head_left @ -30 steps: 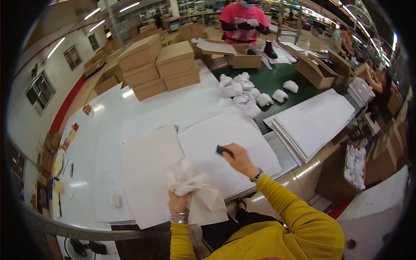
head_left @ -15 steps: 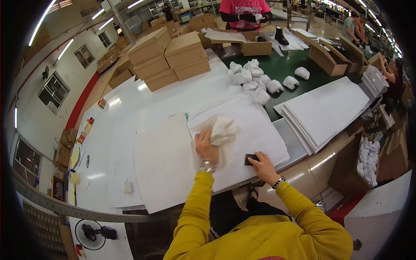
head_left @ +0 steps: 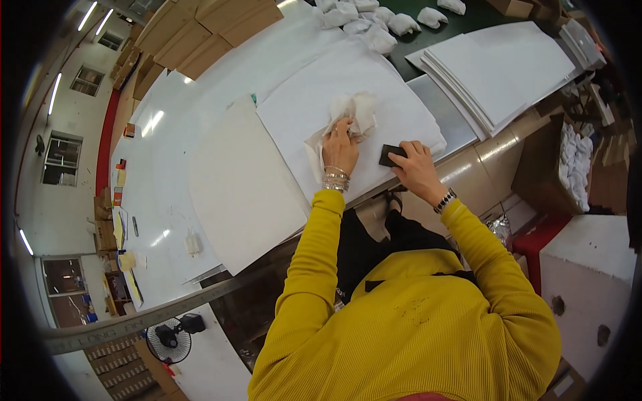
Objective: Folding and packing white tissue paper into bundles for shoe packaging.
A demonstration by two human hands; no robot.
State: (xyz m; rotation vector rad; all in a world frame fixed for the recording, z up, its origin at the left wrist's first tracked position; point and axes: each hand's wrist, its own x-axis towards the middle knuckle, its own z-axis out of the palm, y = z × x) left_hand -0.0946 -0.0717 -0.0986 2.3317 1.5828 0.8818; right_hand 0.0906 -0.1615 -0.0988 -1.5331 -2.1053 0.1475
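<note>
My left hand (head_left: 341, 152) is closed on a crumpled sheet of off-white tissue paper (head_left: 364, 113), bunched up over a stack of large white paper sheets (head_left: 314, 83). Part of the sheet trails out beside the wrist. To its right, near the stack's front edge, my right hand (head_left: 418, 170) has its fingers on a small dark rectangular block (head_left: 388, 156). The block lies on the top sheet. A cream-coloured sheet (head_left: 231, 177) lies flat on the table left of the stack.
Brown cardboard boxes (head_left: 200, 33) are piled at the far left. White wrapped bundles (head_left: 382, 40) lie at the back. Another paper stack (head_left: 501, 63) stands right, above a carton of white bundles (head_left: 545, 157). A pen (head_left: 135, 226) and a fan (head_left: 168, 337) are at left.
The view has tilted downward. My left hand has drawn the tissue paper slightly nearer to the block and to me. My right hand stays at the block.
</note>
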